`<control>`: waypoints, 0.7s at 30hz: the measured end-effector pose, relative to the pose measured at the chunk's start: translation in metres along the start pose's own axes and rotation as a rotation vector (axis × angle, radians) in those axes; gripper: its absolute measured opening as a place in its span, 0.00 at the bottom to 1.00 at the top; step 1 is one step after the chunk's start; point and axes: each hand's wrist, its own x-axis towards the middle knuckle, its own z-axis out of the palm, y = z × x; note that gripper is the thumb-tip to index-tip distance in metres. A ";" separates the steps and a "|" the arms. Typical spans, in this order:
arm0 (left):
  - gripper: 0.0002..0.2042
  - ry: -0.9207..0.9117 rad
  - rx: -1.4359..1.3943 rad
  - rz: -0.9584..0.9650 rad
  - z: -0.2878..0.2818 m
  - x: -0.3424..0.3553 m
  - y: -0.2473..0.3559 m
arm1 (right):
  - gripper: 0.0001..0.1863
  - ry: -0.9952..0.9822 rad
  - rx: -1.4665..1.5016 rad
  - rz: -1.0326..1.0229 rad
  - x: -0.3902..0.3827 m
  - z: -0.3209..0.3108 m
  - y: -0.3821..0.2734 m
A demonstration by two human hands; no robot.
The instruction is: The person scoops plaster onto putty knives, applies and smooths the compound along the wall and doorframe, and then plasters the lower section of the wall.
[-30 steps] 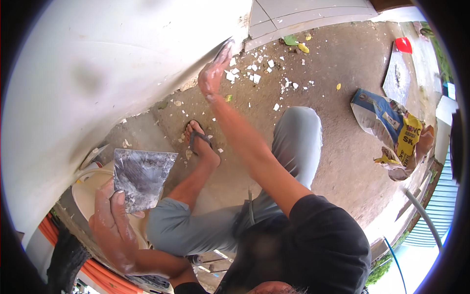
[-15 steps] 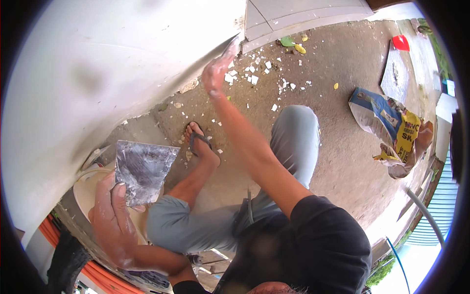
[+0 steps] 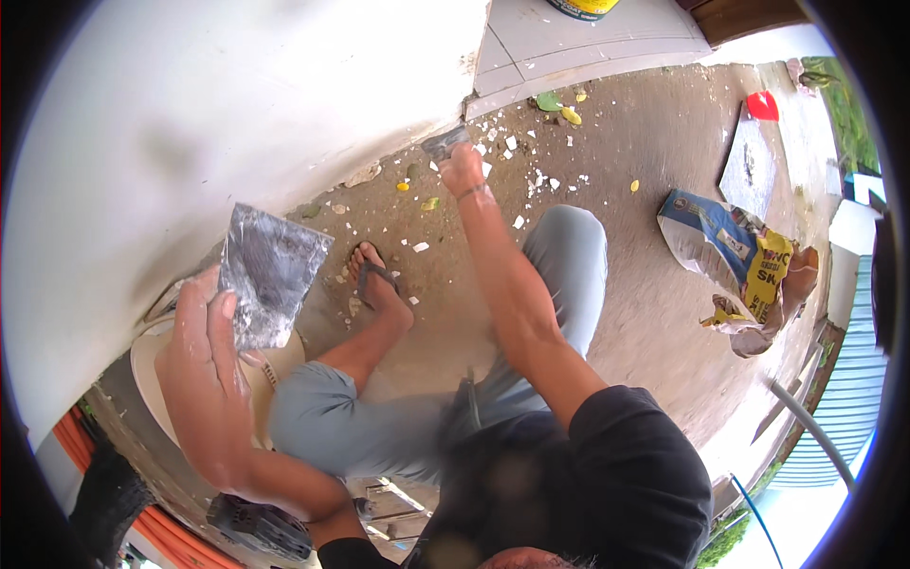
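On the left, my left hand (image 3: 209, 351) is closed on the lower edge of a flat grey plate (image 3: 273, 275), four-sided and smeared with white paste. My right arm reaches far out to the foot of the white wall (image 3: 284, 104). There my right hand (image 3: 462, 169) is closed round a wide, flat grey scraper (image 3: 443, 144), its blade at the wall's lower edge near the corner. My fingers hide the scraper's handle end. Whether the blade touches the wall, I cannot tell.
White chips (image 3: 512, 143) and leaves (image 3: 570, 116) litter the ground by the wall. Under my left arm stands a pale bucket (image 3: 152, 379). A torn paper bag (image 3: 706, 223) lies to the right, before a grey board (image 3: 749, 171) with a red object (image 3: 762, 106).
My right hand has come down and slightly right, bringing the scraper from the wall face to its foot. The left hand's plate has risen a little in view. A yellow-and-dark container shows at the top.
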 end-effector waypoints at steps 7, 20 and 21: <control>0.12 0.032 0.045 0.048 -0.011 0.007 -0.001 | 0.19 -0.225 0.372 -0.002 -0.025 0.048 -0.028; 0.10 0.082 -0.035 0.040 -0.016 0.009 -0.003 | 0.15 -0.417 0.408 -0.167 -0.220 0.101 -0.156; 0.10 0.078 -0.043 0.045 -0.015 0.010 -0.003 | 0.15 -0.413 0.405 -0.176 -0.238 0.088 -0.161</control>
